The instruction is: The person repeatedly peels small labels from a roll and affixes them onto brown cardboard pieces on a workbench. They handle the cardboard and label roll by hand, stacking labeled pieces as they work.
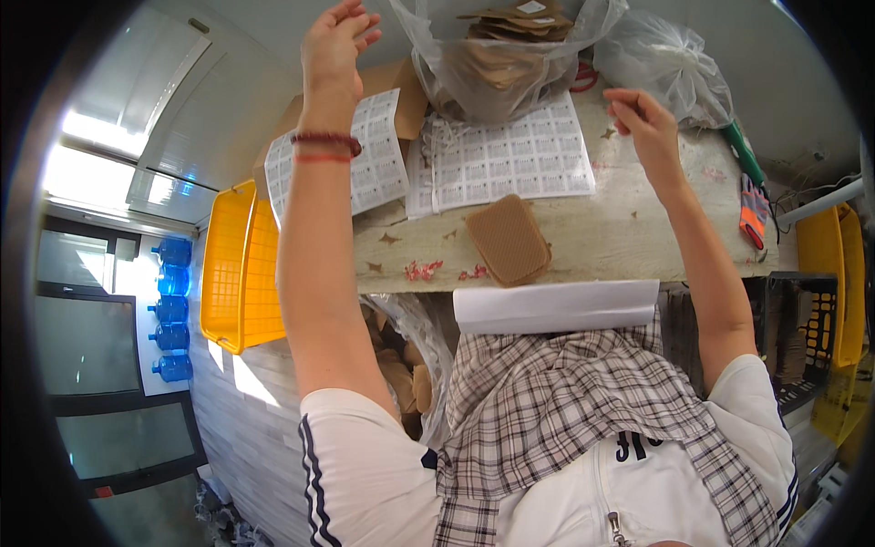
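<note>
My left hand (pixel 339 44) is raised over the far left of the table, fingers loosely bent and apart, with nothing visible in it. Below its wrist, a printed label sheet (pixel 375 155) leans on an open cardboard box (pixel 412 96). My right hand (pixel 645 123) hovers at the right of the table, fingers half curled with a gap at the thumb, and no object shows in it. Between the hands lie more label sheets (pixel 519 159) and a clear plastic bag (pixel 437 77) of flat brown paper pieces (pixel 515 55). A brown corrugated cardboard stack (pixel 509 239) with rounded corners rests near the front edge.
Red-handled scissors (pixel 585 77) sit beside the bag. A knotted plastic bag (pixel 661 68), a green-handled tool (pixel 743 153) and a glove (pixel 754 210) occupy the right end. White paper (pixel 556 308) crosses my lap. A yellow basket (pixel 241 273) stands left; a lined container (pixel 433 365) holds brown pieces below.
</note>
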A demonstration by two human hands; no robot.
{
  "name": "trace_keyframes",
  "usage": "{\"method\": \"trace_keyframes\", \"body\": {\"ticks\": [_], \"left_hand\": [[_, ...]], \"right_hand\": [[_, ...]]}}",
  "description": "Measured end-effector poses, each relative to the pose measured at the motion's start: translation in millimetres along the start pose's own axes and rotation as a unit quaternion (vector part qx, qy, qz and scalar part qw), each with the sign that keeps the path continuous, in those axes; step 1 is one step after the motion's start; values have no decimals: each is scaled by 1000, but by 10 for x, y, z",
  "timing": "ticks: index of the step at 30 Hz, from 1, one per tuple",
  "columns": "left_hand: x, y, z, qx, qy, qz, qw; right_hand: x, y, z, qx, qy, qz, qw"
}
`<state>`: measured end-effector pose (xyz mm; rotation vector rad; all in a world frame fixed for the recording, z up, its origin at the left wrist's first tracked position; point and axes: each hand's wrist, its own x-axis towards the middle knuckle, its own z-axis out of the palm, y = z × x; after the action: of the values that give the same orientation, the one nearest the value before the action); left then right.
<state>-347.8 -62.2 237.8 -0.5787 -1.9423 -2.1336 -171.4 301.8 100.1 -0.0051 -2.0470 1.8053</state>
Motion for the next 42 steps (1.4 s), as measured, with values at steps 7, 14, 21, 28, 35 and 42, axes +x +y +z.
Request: {"method": "trace_keyframes", "body": {"ticks": [7, 14, 21, 28, 35, 42], "left_hand": [[-3327, -398, 287, 376, -105, 86, 916], [-4577, -416, 413, 478, -228, 23, 848], [-4709, -454, 485, 515, -196, 43, 833], [-4561, -370, 503, 522, -280, 77, 802], [-4251, -179, 841, 517, -372, 151, 756], [-3850, -34, 1647, 453, -426, 300, 724]], "right_hand": [[-1836, 310, -46, -275, -237, -119, 924], [-2454, 318, -113, -377, -324, -212, 841], [-2623, 191, 6, -413, -322, -222, 823], [-2801, 441, -171, -401, -276, -296, 822], [-3007, -21, -672, -370, -237, -217, 872], [-3613, -86, -1259, -455, -15, -180, 872]]}}
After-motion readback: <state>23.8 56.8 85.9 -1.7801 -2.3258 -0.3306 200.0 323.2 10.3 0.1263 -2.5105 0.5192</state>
